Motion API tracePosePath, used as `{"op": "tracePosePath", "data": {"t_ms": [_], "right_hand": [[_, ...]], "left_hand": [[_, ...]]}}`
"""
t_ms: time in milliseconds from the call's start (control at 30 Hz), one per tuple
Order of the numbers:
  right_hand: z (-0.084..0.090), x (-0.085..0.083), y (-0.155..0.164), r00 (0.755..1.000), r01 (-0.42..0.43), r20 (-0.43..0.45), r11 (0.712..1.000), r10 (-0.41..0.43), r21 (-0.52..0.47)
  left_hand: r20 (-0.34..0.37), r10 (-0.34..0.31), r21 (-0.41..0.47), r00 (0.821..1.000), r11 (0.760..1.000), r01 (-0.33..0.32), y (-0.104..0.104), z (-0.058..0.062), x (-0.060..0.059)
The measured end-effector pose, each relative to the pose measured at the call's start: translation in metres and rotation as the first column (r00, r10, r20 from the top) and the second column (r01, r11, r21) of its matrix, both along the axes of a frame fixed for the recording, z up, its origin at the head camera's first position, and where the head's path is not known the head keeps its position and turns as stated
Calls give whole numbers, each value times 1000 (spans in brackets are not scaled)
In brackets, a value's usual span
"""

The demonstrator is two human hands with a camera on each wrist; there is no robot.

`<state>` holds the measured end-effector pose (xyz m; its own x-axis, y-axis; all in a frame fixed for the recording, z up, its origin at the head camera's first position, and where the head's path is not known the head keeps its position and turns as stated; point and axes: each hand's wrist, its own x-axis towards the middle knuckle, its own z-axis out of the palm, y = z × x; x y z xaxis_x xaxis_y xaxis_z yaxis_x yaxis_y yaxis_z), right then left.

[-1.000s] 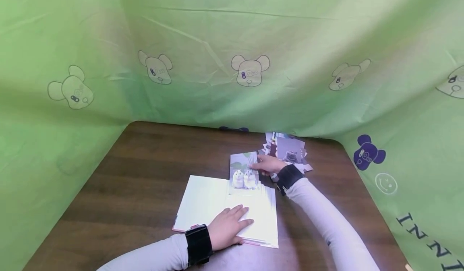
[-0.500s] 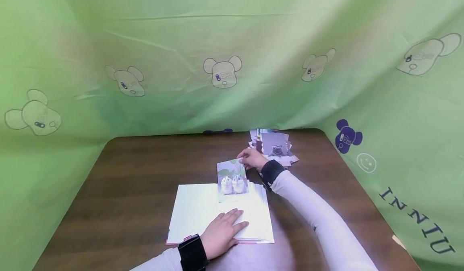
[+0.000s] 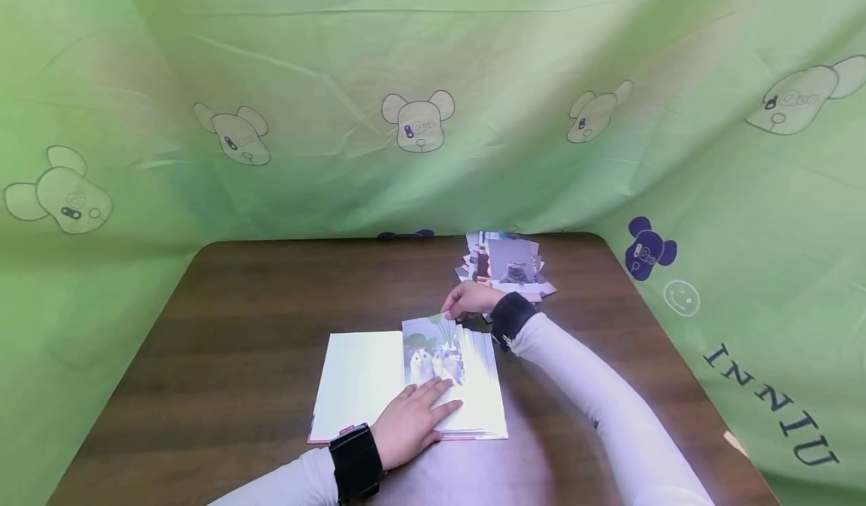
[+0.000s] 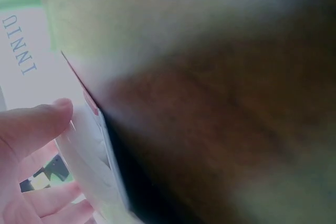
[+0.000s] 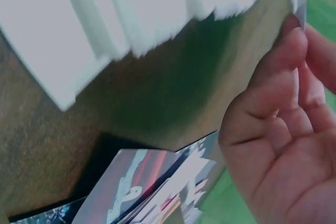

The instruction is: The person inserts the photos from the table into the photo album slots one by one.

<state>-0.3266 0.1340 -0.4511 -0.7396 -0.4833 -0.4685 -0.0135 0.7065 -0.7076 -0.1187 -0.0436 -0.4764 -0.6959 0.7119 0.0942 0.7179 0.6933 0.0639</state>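
Lying open as a white-paged album (image 3: 355, 382), well apart from the back edge of the table (image 3: 223, 340); jutting past the album's far edge as a photo card (image 3: 422, 340), showing two pale hamsters.

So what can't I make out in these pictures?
Head view: bottom of the hamster picture, partly behind the left hand.
Head view: lower layers of the photo pile, under upper ones.
Left wrist view: the right side, too blurred.
Right wrist view: photo pile, cut by bottom edge.

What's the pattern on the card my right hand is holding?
The card shows two small furry animals below green leaves; the head view shows it best.
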Motion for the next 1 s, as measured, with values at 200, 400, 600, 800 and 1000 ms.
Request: {"op": "tracePosePath", "data": {"t_ms": [200,400,600,800,1000], "right_hand": [[-1,3,-1,991,-126,43,991,124,41],[-10,1,-4,991,-135,-7,990,135,-32],[-7,2,-12,992,-125,-4,992,125,-28],[-7,2,-11,991,-125,41,992,126,-17],[-4,1,-11,978,-206,40,978,204,30]], "left_hand": [[14,-8,8,1000,1000,8,-2,-1,-1],[-3,-28,0,1000,1000,28,-3,-4,-5],[24,-18,6,1000,1000,18,-6,-6,-8],[30,-22,13,999,1000,22,-6,-4,-10],[37,-25,-1,999,1000,25,-6,-4,-10]]}}
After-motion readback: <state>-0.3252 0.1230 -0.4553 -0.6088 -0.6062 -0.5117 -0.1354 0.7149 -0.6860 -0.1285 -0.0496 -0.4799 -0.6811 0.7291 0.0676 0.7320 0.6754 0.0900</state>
